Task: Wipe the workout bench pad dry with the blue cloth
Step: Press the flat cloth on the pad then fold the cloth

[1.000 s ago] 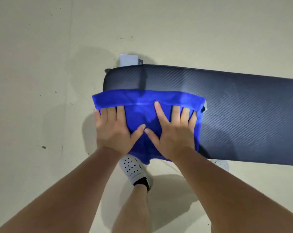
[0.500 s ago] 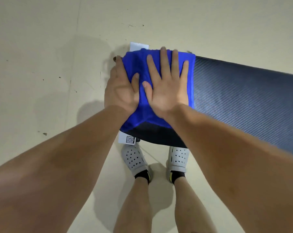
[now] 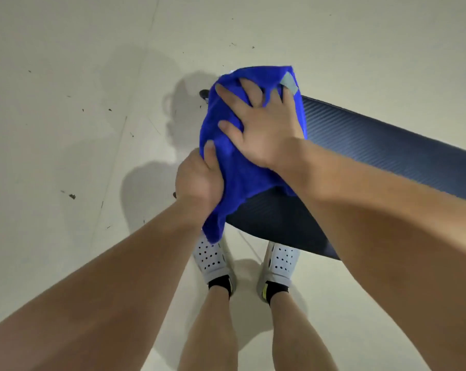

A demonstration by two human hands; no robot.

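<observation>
The blue cloth [image 3: 237, 167] is bunched over the left end of the dark, ribbed bench pad [image 3: 373, 145]. My left hand [image 3: 199, 180] grips the cloth's lower left part at the pad's end, thumb on top of the fabric. My right hand [image 3: 258, 124] lies on top of the cloth with its fingers spread and curling into the folds, gathering the fabric. A grey tag [image 3: 289, 83] shows at the cloth's far corner. The cloth's bottom corner hangs below the pad's edge.
The pad runs off to the right edge of view. My feet in white perforated clogs [image 3: 213, 259] stand on the pale floor just under the pad's near edge. Small dark specks [image 3: 71, 196] dot the floor at left.
The cloth, flat under both flat palms before, is now bunched up. My left hand slid down to the pad's end and closed on the fabric; my right hand's fingers curled into it.
</observation>
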